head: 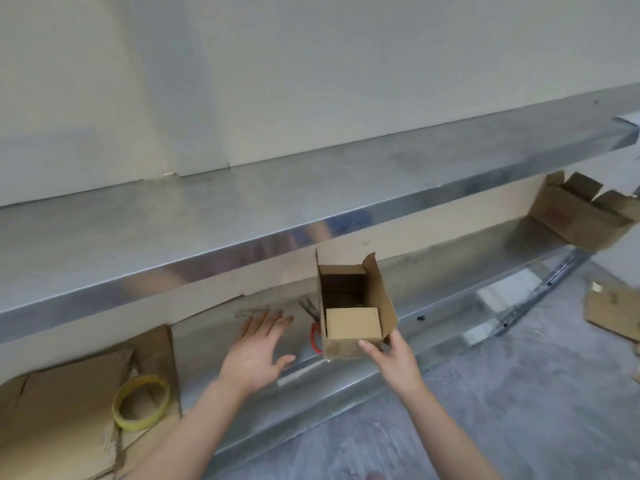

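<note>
Cardboard box [349, 327], flaps open, is at the lower shelf's [446, 275] front edge, long axis pointing away; right hand [393, 360] pinches its near corner, left hand [258, 353] spread just left, empty.

1 small cardboard box [349, 306], flaps open and upright, is held at the front edge of the lower shelf [450, 265]; its near bottom corner is gripped by the right hand [391, 358]. The left hand [256, 355] is spread flat over the shelf, just beside the box. Red-handled scissors [313, 337] are partly hidden behind the box. 1 yellow tape roll [138, 424] is noted on flattened cardboard [62, 403] at the left end.
</note>
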Action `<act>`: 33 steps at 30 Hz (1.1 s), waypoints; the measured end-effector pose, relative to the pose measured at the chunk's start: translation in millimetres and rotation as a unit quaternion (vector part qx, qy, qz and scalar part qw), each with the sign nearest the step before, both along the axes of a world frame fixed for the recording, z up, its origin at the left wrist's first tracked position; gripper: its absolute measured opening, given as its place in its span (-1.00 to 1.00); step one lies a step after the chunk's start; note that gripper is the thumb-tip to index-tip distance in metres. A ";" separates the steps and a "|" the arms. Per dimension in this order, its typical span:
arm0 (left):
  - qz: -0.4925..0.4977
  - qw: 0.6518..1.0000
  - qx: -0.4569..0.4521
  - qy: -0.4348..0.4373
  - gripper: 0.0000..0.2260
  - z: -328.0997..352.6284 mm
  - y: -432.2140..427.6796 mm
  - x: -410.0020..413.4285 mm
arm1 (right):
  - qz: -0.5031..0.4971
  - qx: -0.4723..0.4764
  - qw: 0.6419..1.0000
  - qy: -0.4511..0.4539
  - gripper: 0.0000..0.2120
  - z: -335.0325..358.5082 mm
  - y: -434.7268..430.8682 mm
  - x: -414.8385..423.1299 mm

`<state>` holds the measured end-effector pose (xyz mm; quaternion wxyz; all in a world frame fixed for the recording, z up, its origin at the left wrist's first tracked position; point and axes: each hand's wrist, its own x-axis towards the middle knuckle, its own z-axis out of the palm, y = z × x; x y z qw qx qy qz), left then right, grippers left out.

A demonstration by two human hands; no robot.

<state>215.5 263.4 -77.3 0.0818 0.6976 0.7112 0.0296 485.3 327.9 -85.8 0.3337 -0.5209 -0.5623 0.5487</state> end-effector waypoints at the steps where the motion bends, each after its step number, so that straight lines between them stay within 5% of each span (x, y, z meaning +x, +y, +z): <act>1: -0.006 1.000 0.004 0.001 -0.34 0.7 10.4 14.6 | -0.008 0.004 1.000 -0.001 -0.58 0.4 6.3 15.0; 26: -0.067 0.996 0.033 -0.054 -0.36 -13.5 301.9 477.7 | -0.008 0.036 0.994 -0.099 -0.58 19.8 289.2 457.9; 30: -0.027 0.986 0.001 -0.164 -0.32 -17.5 355.8 531.8 | -0.003 0.021 0.991 -0.128 -0.60 12.0 336.8 493.3; 33: 0.055 0.912 -0.060 -0.403 -0.23 -13.6 389.0 573.1 | 0.004 0.026 0.989 -0.147 -0.62 3.1 372.8 510.5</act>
